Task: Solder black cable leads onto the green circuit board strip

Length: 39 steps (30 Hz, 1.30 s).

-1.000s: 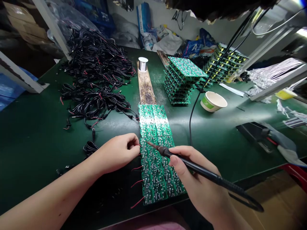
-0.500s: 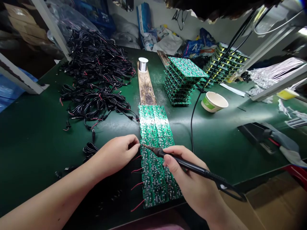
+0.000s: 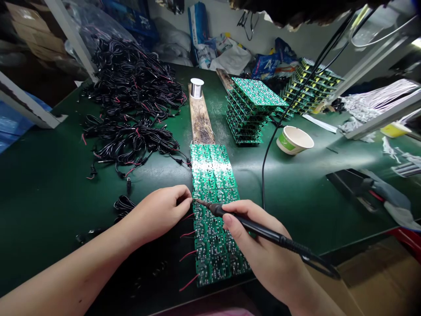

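Head view: the near green circuit board panel (image 3: 212,245) lies flat on the dark green table (image 3: 158,175), between the person's two hands. The right hand (image 3: 266,254) is wrapped around a black soldering iron (image 3: 259,229), held like a fat pencil. Its thin tip points left, at the board's left edge, just beside the fingers of the left hand (image 3: 167,208). The left thumb and finger are pinched together at that edge. I cannot tell what is between them, or if the tip touches anything.

Thin red wires (image 3: 188,254) stick out from the board's left side, nearer the person than the left hand. Just past both hands is the far circuit board panel (image 3: 213,169), bright with shine. Beyond it, a burnt wooden plank (image 3: 200,116) holds a shiny solder spool (image 3: 196,90) at its far end.

A small black cable coil (image 3: 122,206) sits near the left hand, on its left. Farther past that hand is a big pile of black cables (image 3: 128,83). Well past the right hand stand a tall stack of green circuit boards (image 3: 248,116) and a paper cup (image 3: 285,144).
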### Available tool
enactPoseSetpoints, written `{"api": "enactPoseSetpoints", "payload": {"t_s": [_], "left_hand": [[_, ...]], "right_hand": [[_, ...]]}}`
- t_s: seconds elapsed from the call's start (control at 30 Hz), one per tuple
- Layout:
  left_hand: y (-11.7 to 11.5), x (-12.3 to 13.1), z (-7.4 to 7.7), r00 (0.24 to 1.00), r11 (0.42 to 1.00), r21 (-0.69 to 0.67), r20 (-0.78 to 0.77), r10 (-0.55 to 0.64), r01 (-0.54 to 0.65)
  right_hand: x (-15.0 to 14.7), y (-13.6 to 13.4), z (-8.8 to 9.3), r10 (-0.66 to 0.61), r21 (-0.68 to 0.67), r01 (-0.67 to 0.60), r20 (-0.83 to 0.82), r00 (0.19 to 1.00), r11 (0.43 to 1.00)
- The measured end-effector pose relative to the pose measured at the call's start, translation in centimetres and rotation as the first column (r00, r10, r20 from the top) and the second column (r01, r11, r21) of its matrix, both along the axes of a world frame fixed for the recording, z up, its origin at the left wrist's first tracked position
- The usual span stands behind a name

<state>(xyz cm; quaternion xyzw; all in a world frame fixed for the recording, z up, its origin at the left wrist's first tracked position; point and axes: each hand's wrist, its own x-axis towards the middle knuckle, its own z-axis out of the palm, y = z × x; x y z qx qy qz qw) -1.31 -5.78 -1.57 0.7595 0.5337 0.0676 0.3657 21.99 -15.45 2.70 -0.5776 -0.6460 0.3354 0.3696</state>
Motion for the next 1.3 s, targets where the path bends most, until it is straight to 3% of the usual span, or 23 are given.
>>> {"api": "enactPoseSetpoints", "payload": {"t_s": [0.17, 0.43, 0.57, 0.67, 0.77, 0.83, 0.97, 1.1, 1.3], "left_hand": [[-0.1, 0.0, 0.0, 1.0, 1.0, -0.007, 0.003, -0.002, 0.002], [0.0, 0.0, 0.0, 1.0, 1.0, -0.022, 0.006, -0.001, 0.001], [0.0, 0.0, 0.2, 1.0, 0.999, -0.037, 0.01, -0.002, 0.002], [-0.1, 0.0, 0.3, 1.0, 0.999, -0.046, 0.005, 0.003, -0.003], [-0.1, 0.1, 0.4, 1.0, 0.999, -0.048, -0.006, 0.006, -0.006], [0.0, 0.1, 0.6, 1.0, 0.999, -0.052, -0.02, 0.011, -0.012], [0.0, 0.2, 1.0, 0.998, 0.996, -0.085, -0.055, 0.009, -0.013], [-0.1, 0.6, 1.2, 0.997, 0.995, -0.102, -0.075, -0.011, 0.003], [-0.5, 1.6, 1.0, 0.995, 0.996, -0.086, -0.101, 0.002, -0.011]], "right_hand": [[0.1, 0.0, 0.2, -0.027, 0.063, 0.027, -0.004, 1.0, 0.998], [-0.1, 0.1, 0.5, 0.004, 0.05, -0.005, 0.031, 0.999, 0.999], [0.4, -0.4, 0.3, -0.11, 0.164, 0.1, 0.049, 0.993, 0.981], [2.2, -2.2, -1.3, -0.177, 0.256, 0.163, 0.034, 0.984, 0.953], [4.6, -4.9, -4.0, -0.231, 0.349, 0.163, 0.161, 0.96, 0.923], [5.7, -6.7, -5.8, -0.239, 0.419, 0.099, 0.297, 0.924, 0.903], [5.5, -8.9, -8.3, -0.186, 0.431, -0.039, 0.467, 0.865, 0.902], [4.5, -9.1, -9.2, -0.164, 0.439, -0.075, 0.482, 0.861, 0.895], [5.0, -8.4, -9.0, -0.173, 0.447, -0.052, 0.447, 0.878, 0.893]]}}
